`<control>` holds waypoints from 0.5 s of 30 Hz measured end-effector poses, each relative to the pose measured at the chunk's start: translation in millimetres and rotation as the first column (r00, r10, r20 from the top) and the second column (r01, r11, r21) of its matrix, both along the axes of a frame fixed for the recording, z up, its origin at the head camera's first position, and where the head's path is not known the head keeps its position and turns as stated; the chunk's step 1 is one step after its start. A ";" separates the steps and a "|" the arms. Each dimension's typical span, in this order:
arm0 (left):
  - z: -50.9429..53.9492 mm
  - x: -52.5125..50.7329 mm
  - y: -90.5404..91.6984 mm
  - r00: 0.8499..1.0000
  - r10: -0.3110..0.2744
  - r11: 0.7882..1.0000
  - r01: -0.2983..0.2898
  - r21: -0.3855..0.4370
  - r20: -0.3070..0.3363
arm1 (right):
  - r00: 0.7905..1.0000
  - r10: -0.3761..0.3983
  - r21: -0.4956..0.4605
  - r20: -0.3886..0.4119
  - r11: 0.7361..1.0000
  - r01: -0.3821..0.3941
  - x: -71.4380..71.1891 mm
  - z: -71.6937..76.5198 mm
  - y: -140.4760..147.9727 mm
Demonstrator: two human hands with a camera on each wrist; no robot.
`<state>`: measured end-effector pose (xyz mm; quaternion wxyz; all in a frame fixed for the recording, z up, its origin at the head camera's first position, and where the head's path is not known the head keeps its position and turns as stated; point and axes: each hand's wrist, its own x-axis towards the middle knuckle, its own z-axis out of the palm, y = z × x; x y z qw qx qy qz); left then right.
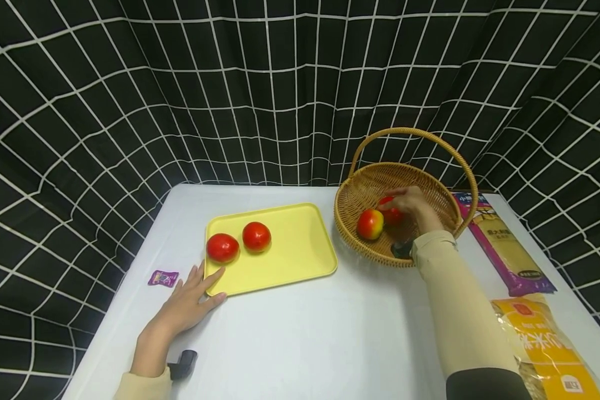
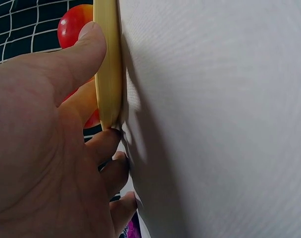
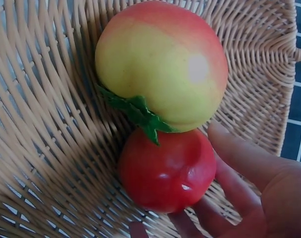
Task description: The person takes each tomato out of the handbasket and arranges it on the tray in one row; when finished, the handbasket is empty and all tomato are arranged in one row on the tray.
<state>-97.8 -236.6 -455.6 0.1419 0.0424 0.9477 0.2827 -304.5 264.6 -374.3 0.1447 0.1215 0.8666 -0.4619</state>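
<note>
My right hand [image 1: 417,205] reaches into a wicker basket [image 1: 347,214]. Its thumb and fingers curl round the side of a red tomato [image 3: 165,171]. Against that one lies a yellow-and-red tomato [image 1: 370,224] with a green leafy stem [image 3: 138,113]. At the near left corner of a yellow tray [image 1: 295,244], my left hand [image 1: 187,303] rests with fingers spread. The left wrist view shows its thumb and index finger over the tray's rim and the other fingers outside it. On the tray's left half sit two red tomatoes, one nearer the corner [image 1: 223,248] and one beside it [image 1: 256,237].
The basket's tall arched handle [image 1: 405,131] rises above the right hand. Along the right side lie a purple-and-gold packet [image 1: 505,244] and a yellow packet [image 1: 545,344]. A small purple sachet [image 1: 163,278] lies left of the tray. Black gridded cloth [image 1: 290,94] surrounds the white table [image 1: 300,344].
</note>
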 end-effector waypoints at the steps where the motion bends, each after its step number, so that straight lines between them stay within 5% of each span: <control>1: -0.7 0.1 -0.5 1.000 0.002 1.000 -0.002 0.006 -0.002 | 1.000 -0.006 -0.002 -0.004 1.000 0.006 0.7 0.2 -0.5; 8: 0.1 1.6 1.1 1.000 0.017 0.999 -0.017 0.042 -0.008 | 0.999 -0.003 0.099 -0.048 0.995 0.008 6.6 1.6 -4.1; 15: -4.1 -0.1 -0.2 1.000 0.006 1.000 -0.006 0.029 -0.001 | 0.996 -0.049 0.051 -0.071 0.997 0.052 5.1 -2.9 -5.0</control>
